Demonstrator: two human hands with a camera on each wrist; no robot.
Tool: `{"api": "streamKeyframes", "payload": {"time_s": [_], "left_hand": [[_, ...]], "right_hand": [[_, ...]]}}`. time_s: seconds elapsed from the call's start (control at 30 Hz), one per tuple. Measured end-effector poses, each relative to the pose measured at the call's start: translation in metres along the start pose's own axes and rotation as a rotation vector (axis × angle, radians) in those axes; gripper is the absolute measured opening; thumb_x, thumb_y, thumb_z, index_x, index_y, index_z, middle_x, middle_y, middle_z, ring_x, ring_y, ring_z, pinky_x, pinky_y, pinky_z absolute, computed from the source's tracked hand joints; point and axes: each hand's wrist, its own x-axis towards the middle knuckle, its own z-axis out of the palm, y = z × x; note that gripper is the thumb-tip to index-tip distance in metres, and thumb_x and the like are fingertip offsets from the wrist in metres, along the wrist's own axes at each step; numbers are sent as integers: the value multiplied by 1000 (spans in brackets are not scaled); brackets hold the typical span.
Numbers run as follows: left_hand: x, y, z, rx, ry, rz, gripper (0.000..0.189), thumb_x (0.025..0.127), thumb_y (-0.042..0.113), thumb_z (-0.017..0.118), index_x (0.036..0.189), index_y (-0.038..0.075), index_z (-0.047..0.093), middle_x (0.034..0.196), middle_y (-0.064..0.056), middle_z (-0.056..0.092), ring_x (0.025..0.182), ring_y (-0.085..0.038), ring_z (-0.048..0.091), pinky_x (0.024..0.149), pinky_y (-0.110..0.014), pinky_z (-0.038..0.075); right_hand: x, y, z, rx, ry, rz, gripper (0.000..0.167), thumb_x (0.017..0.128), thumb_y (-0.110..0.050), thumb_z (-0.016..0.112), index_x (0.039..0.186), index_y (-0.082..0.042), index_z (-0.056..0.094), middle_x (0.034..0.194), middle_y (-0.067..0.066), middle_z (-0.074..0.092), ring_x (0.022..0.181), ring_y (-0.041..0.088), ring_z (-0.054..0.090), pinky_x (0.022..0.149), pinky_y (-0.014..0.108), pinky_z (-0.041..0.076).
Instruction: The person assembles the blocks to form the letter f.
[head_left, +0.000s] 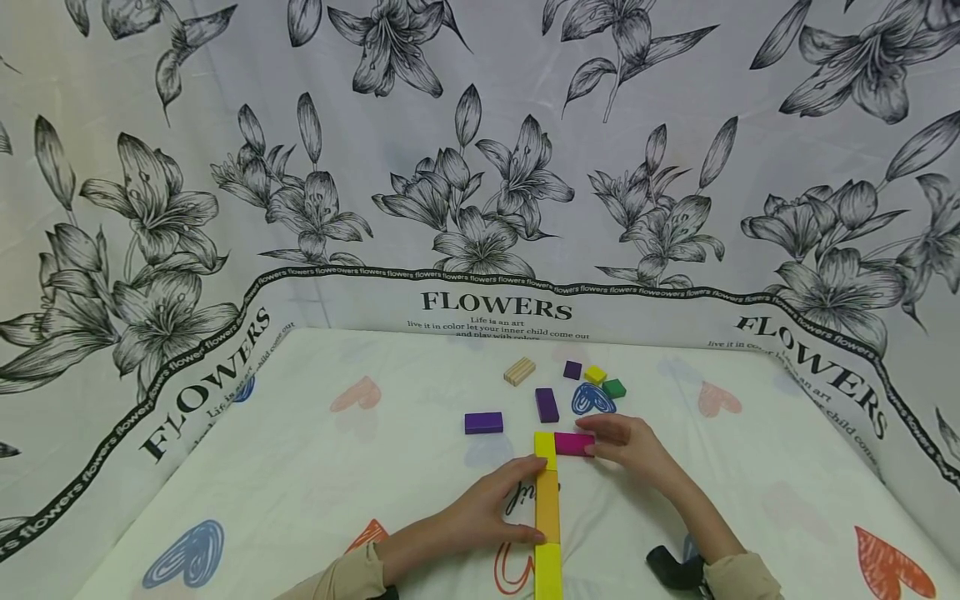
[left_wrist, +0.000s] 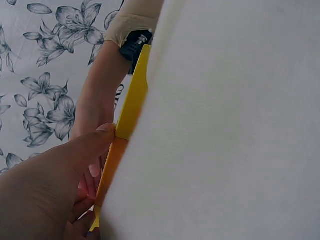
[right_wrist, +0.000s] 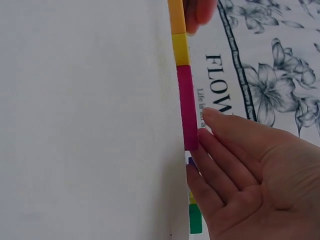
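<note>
A row of yellow and orange blocks runs from the near edge up the table, with an orange block [head_left: 547, 507] between a yellow block [head_left: 545, 450] and a longer yellow block [head_left: 548, 571]. My left hand [head_left: 480, 504] rests against the row's left side, its thumb near the lower orange-yellow joint and fingertips by the upper yellow block. A magenta block [head_left: 573, 444] extends rightward from the row's far end, touching the yellow block. My right hand [head_left: 633, 450] touches the magenta block's right end with extended fingers; in the right wrist view its thumb [right_wrist: 215, 117] stands off the block.
Beyond the row lie two purple blocks [head_left: 483, 423], a small dark purple block [head_left: 573, 370], a small yellow block [head_left: 595, 374], a green block [head_left: 614, 388] and a bundle of wooden pieces [head_left: 519, 372]. The cloth [head_left: 247, 467] has printed hearts; a flowered curtain [head_left: 480, 208] hangs behind.
</note>
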Motion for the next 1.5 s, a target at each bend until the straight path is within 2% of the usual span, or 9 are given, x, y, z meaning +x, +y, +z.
{"api": "streamKeyframes", "payload": {"time_s": [0.17,0.33,0.53,0.73,1.07,1.37,1.5], "left_hand": [[0,0,0,5,-4,9,84,80,52,75,150,37,31,157,14,34,145,-14,35,118,-46,35],[0,0,0,4,-4,15,84,80,52,74,150,36,32,157,14,34,145,-14,35,118,-45,35],[0,0,-1,10,-3,17,83,80,51,75,150,36,32,156,14,35,145,-13,35,118,-45,36],[0,1,-1,10,0,19,84,80,51,75,150,36,32,156,14,35,145,-13,36,118,-44,35],[0,-1,-1,9,1,27,83,80,50,75,150,35,32,156,14,35,145,-13,36,118,-44,35],[-1,0,-1,8,1,26,84,80,51,75,150,35,32,157,13,34,145,-15,35,118,-46,35],[-1,1,-1,0,-1,7,83,80,50,75,150,36,32,157,14,34,145,-14,35,117,-46,36]], "right_hand": [[5,-1,0,-3,28,20,41,90,-18,70,130,-11,62,129,9,66,127,31,58,100,37,54],[10,0,0,-13,57,12,44,89,-22,72,130,-12,61,131,9,65,131,32,55,105,46,48],[13,2,-2,10,86,21,48,89,-21,72,134,-11,58,134,11,62,133,32,53,106,46,46],[16,0,-2,32,88,24,47,90,-18,71,134,-10,58,135,12,62,133,32,52,109,48,43],[16,-5,2,30,73,34,46,90,-19,71,133,-10,58,134,12,62,133,33,52,108,46,44],[11,-10,6,21,37,-23,45,90,-22,71,132,-11,60,134,11,63,133,32,53,109,48,43],[10,-9,7,34,31,-12,47,89,-24,72,132,-11,60,134,11,63,133,33,52,109,49,43]]}}
